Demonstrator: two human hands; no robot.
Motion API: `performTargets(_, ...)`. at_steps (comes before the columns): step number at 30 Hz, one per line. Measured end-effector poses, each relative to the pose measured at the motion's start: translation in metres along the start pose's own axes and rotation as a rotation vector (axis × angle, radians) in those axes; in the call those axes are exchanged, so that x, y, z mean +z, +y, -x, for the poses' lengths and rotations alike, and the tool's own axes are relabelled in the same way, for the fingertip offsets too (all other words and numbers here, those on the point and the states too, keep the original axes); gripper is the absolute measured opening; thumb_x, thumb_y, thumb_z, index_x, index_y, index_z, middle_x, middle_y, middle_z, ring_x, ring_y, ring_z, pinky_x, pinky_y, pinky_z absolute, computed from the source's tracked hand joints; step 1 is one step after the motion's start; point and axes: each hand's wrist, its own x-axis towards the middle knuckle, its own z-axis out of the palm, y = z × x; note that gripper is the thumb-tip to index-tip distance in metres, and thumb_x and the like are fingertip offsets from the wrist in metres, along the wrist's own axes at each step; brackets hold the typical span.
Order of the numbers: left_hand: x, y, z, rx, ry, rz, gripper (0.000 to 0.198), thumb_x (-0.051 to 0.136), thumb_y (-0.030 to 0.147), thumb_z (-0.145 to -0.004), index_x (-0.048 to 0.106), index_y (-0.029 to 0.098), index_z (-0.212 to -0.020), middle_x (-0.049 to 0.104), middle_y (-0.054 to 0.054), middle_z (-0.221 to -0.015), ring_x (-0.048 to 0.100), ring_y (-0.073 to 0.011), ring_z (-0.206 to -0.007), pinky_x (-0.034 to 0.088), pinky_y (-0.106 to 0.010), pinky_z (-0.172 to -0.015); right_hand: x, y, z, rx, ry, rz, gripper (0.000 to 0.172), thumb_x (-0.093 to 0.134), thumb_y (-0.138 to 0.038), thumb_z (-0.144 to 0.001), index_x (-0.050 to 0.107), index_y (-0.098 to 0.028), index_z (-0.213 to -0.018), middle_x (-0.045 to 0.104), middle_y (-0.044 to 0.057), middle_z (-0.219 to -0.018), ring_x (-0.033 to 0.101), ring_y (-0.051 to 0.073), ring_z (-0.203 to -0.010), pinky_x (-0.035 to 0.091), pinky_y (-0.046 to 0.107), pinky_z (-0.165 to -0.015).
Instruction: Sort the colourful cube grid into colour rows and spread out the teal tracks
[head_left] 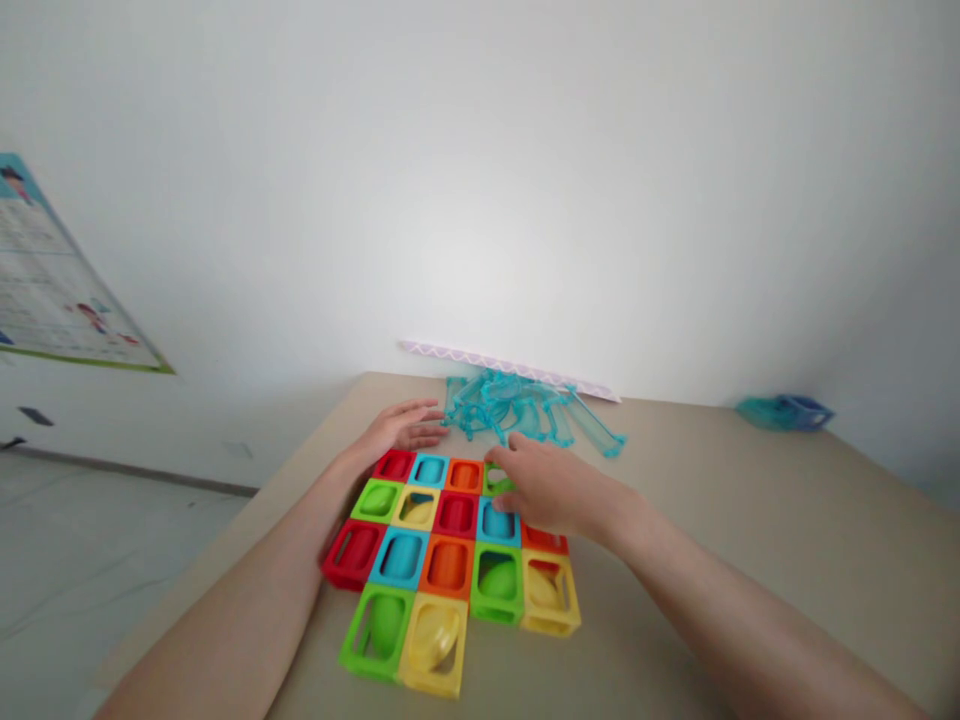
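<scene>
Head view: the right hand is the nearer one to the green block at the far right of the grid of coloured blocks on the tabletop. Its fingers are parted across that block, reaching leftward over it; whether they grip, I cannot tell. Beyond the grid's far left corner, the left hand is spread loosely, apparently empty, its fingertips just beside the turquoise pieces.

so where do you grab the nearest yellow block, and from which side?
I'd pinch the right rim of the nearest yellow block, coming down from the near right. Its left side abuts the green block and its far side the orange block; the near side and most of the right look free. The open-topped frame likely gives a usable edge.
</scene>
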Motion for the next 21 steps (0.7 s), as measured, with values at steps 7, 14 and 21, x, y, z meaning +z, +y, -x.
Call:
performTargets(7, -0.006, -0.002, -0.015, 0.187, 0.332, -0.039, 0.028, 0.069, 0.028, -0.07, 0.06, 0.013, -0.092, 0.064, -0.002, -0.069, 0.054, -0.0075, -0.042, 0.037, -0.018, -0.037, -0.012, 0.005, -0.062, 0.009, 0.382, 0.083, 0.03, 0.044, -0.031, -0.093, 0.064, -0.019, -0.113, 0.06, 0.012, -0.112, 0.052, 0.025, -0.109, 0.035, 0.041, -0.099)
performTargets(14, -0.015, 0.001, -0.013, 0.305, 0.464, -0.14, 0.02, 0.062, 0.029, -0.066, 0.059, 0.014, -0.078, 0.05, 0.006, -0.052, 0.033, -0.0025, -0.032, 0.015, -0.017, -0.033, 0.006, -0.004, -0.164, -0.054, -0.038, 0.306, 0.039, 0.05, -0.04, -0.084, 0.068, -0.02, -0.112, 0.062, 0.013, -0.12, 0.047, 0.035, -0.119, 0.003, 0.068, -0.105)
performTargets(21, -0.017, 0.0, -0.015, 0.285, 0.445, -0.197, 0.017, 0.063, 0.029, -0.064, 0.06, 0.014, -0.071, 0.05, 0.005, -0.052, 0.032, -0.0033, -0.034, 0.015, -0.019, -0.034, 0.026, 0.02, -0.168, -0.009, -0.089, 0.292, 0.049, 0.047, -0.044, -0.082, 0.069, -0.01, -0.109, 0.064, 0.022, -0.116, 0.059, 0.034, -0.107, 0.028, 0.057, -0.103)
